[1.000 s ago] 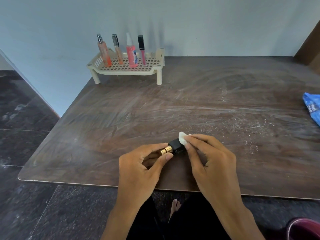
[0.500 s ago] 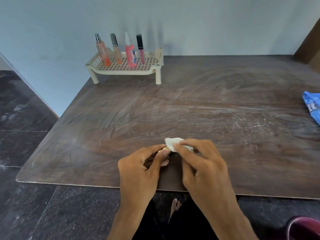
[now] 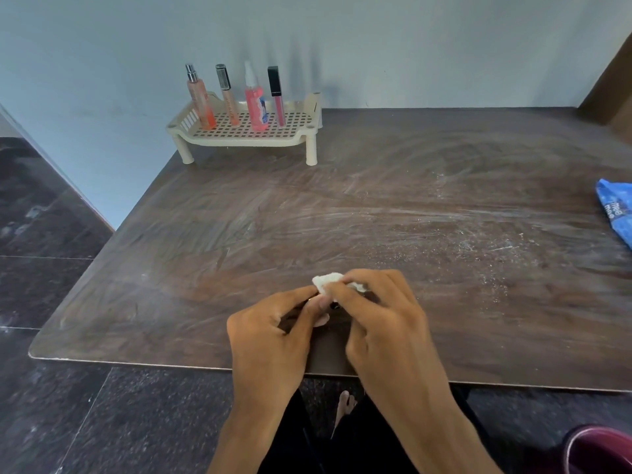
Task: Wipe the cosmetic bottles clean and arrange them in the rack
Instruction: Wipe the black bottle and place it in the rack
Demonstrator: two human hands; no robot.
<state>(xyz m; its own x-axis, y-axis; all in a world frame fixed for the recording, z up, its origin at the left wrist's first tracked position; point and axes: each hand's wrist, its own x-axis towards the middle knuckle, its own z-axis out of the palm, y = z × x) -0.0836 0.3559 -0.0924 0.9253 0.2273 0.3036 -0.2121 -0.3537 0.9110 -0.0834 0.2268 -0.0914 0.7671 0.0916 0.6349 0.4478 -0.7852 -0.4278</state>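
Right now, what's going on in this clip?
A person is wiping a small dark cosmetic item, mostly hidden between both hands, at the near edge of the wooden table. The left hand holds the item; the right hand rubs it with a white wipe. Four bottles already stand upright in the cream rack at the far left corner. A blue packet lies at the right edge.

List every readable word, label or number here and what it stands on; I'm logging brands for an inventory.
"mee mee": white letters on the blue packet at the table's right edge, cut off by the frame.
Label on the pink bottle in the rack: too blurred to read.
Print on the other three bottles: too small to read.
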